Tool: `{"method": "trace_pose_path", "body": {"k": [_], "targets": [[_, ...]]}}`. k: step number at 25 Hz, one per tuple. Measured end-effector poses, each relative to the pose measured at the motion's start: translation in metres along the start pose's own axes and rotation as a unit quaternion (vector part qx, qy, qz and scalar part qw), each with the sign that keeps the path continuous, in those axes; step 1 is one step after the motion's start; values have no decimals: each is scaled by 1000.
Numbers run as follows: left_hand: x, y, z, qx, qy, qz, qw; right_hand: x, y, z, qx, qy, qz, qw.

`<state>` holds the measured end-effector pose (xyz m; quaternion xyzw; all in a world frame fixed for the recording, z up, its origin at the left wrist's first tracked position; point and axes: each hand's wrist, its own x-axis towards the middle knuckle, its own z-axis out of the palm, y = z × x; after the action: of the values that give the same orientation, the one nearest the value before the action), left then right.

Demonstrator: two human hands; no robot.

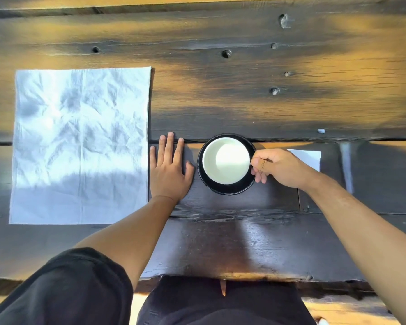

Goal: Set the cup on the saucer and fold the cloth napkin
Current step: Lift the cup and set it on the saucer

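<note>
A white cup (225, 160) stands inside a black saucer (227, 189) on the dark wooden table (256, 97). My right hand (279, 167) pinches the cup at its right side, where the handle is hidden under my fingers. Just left of the saucer my left hand (168, 168) lies flat on the table with fingers spread, holding nothing. The white cloth napkin (80, 146) lies unfolded and creased at the left, its right edge next to my left hand.
A white sheet of paper (311, 158) peeks out behind my right hand. The table's near edge runs along the bottom, with my dark-clothed legs below it. Knots and holes mark the far planks.
</note>
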<state>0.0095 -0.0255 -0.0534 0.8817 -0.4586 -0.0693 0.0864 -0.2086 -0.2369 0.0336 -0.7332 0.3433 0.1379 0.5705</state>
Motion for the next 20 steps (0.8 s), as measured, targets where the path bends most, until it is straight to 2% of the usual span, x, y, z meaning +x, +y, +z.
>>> {"method": "trace_pose_path", "body": {"k": [20], "targets": [[0,0,-2,5,-12,0,1000,-4,7,-5,-36,-2,41,999]]}}
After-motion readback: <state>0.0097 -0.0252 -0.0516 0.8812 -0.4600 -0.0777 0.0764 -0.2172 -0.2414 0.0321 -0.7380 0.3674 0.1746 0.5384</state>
